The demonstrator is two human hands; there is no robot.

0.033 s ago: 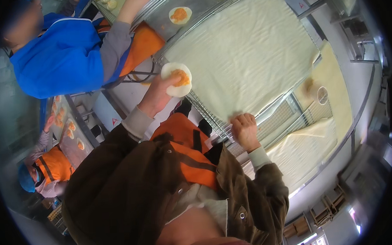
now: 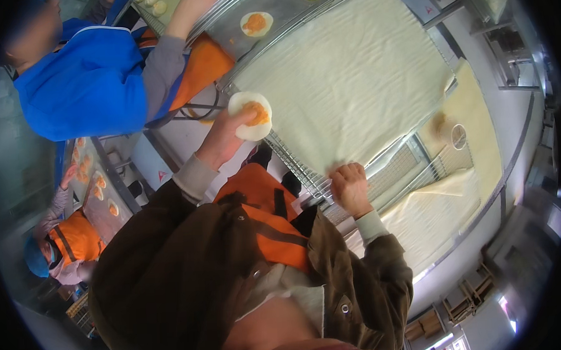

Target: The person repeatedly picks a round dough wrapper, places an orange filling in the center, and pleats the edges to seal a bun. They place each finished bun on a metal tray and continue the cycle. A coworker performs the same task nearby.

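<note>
My left hand (image 2: 221, 140) is closed on the edge of a round dough wrapper (image 2: 238, 100), with the thumb over an orange filling (image 2: 259, 113) in its middle. Just left of a cream cloth (image 2: 351, 72), the wrapper is held up in the air. The cloth lies wrinkled over a wire rack (image 2: 287, 162). At the cloth's near corner, my right hand (image 2: 350, 189) is closed with its fingers curled, gripping the corner.
Beyond the cloth, a metal table (image 2: 225, 46) carries filled dough rounds (image 2: 256, 24). A co-worker in a blue vest (image 2: 82, 83) stands at the left. Another in an orange apron (image 2: 76, 237) works by a second table (image 2: 122, 194). More cloth (image 2: 432, 212) covers racks at right.
</note>
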